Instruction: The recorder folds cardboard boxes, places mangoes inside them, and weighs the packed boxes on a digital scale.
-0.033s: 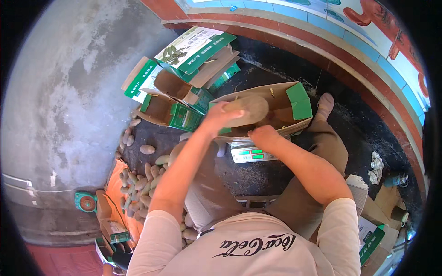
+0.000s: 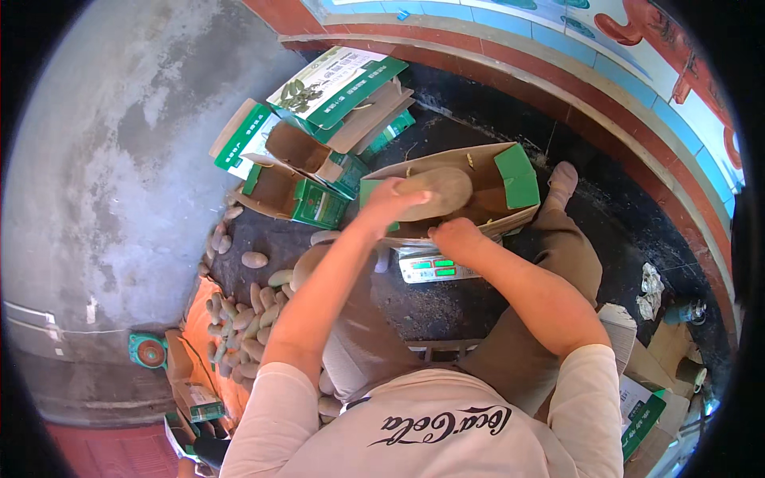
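Note:
My left hand (image 2: 388, 205) is closed around one end of a large oval, greenish-brown gourd (image 2: 442, 191). The gourd lies lengthwise over the opening of a cardboard box (image 2: 522, 179) with green end flaps. At the box's near side, my right hand (image 2: 458, 237) has its fingers curled over the rim; some of them are hidden inside. Beneath the box is a weighing scale (image 2: 426, 276), whose panel with green-lit displays shows on the near side. The gourd and my left hand cover part of the box's inside.
Several gourds (image 2: 243, 323) are heaped at my left, partly on an orange sheet (image 2: 198, 311). Beyond them stand open cartons (image 2: 319, 203) and a printed green-and-white carton (image 2: 339, 84). My foot (image 2: 563, 179) is right of the box. Crumpled plastic (image 2: 651, 287) lies at the far right.
My left hand has shifted slightly to the right with the gourd. My right hand stays at the box's near rim.

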Tool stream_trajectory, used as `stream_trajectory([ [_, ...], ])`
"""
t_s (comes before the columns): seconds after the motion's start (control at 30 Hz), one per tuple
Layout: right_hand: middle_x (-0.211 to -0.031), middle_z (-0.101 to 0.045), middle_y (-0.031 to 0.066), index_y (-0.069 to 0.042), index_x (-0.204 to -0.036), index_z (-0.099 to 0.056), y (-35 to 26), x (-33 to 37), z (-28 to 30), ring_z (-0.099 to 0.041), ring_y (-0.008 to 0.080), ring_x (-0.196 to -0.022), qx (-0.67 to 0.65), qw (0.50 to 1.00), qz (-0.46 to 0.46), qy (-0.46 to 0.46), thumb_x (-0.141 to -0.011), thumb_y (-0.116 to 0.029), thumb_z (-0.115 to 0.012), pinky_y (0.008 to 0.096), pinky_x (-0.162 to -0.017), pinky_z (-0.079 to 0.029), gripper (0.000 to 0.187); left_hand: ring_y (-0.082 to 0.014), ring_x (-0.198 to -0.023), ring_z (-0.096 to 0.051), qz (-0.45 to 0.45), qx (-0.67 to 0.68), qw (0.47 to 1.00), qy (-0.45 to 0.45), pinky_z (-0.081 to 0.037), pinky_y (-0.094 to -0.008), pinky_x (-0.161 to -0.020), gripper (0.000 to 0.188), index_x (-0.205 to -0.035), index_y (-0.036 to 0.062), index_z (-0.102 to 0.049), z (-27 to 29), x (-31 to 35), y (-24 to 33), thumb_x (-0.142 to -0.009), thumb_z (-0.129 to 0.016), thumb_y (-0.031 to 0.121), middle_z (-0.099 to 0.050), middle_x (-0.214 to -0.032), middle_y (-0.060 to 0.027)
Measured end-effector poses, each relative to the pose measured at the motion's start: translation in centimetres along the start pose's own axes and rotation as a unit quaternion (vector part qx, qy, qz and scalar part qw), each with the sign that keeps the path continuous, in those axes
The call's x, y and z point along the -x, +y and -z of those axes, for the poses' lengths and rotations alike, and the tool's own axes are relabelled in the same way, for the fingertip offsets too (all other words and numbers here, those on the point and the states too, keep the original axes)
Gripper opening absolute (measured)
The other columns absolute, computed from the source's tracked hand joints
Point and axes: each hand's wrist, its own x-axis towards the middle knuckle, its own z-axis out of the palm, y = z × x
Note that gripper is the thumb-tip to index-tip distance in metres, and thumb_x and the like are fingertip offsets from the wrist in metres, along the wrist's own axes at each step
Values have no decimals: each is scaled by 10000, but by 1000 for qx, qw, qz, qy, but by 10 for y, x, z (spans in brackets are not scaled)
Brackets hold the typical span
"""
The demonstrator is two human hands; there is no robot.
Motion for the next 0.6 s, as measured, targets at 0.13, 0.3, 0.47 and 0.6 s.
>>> stream_trajectory([
  [0.13, -868, -661, 127, -50, -951, -597, 1, 0, 1, -651, 275, -834, 7, 1000, 10, 15, -819, -101, -501, 388, -672, -519, 172, -209, -1062, -520, -33, 107, 993, -25, -399, -327, -916, 691, -1295, -32, -411, -37, -30, -26, -742, -731, 233, -541, -1178, -153],
  [0.3, -898, -664, 131, -44, -973, -596, 1, 2, 11, -649, 280, -862, 7, 1000, 3, -7, -823, -101, -503, 385, -687, -521, 186, -184, -1087, -519, -79, 80, 994, -17, -400, -314, -936, 553, -1289, 1, -437, -21, -9, -7, -808, -662, 157, -539, -1201, -134],
  [0.47, -899, -657, 131, -41, -991, -581, 2, -2, 3, -646, 285, -851, 20, 1000, 8, -23, -814, -94, -506, 378, -683, -520, 200, -162, -1058, -546, -188, 72, 978, 61, -416, -297, -928, 341, -1156, 8, -556, 32, 37, 4, -833, -620, 96, -590, -1140, -90],
  [0.6, -859, -650, 136, -46, -951, -584, 6, -2, 1, -641, 293, -831, -3, 999, 13, 46, -801, -82, -507, 382, -681, -517, 172, -148, -1001, -565, -207, 78, 948, 227, -436, -281, -886, 259, -1091, -3, -588, 84, 76, -18, -842, -599, 67, -617, -1069, -79],
])
